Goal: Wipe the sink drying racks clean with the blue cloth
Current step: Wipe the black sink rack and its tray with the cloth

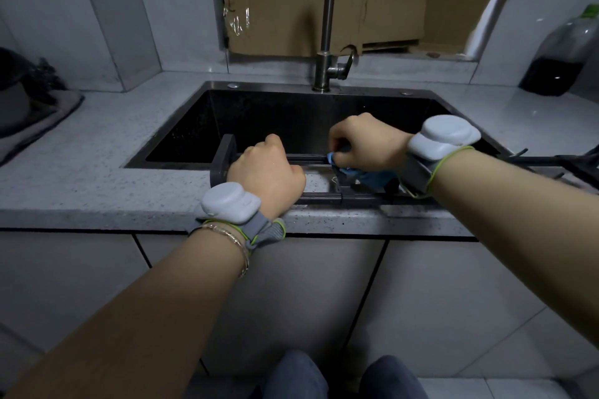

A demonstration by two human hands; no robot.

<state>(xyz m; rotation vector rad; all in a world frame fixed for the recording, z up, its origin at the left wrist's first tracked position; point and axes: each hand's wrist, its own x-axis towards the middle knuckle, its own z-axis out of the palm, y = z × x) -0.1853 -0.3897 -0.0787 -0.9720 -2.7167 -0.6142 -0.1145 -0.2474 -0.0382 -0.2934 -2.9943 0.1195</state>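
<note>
We find the dark metal telescopic drying rack [223, 155] across the near rim of the black sink [259, 113]. The left hand [265, 172] has its fingers clamped on the rack's left end. The right hand [363, 142] has its fingers pinching the soft blue cloth [372, 176] round a rail. We judge the rack rigid and the cloth limp, best bunched.

Right hand [366, 139] covers most of the blue cloth [376, 176]; left hand [265, 172] hides its fingers.

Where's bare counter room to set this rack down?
Widest: speckled grey countertop between the crumpled grey towel and the black sink. Narrower: the strip behind the sink, between steel faucet and dark plastic bottle. Crowded: the front edge, where the left hand and right hand with blue cloth hold the dark metal drying rack.
</note>
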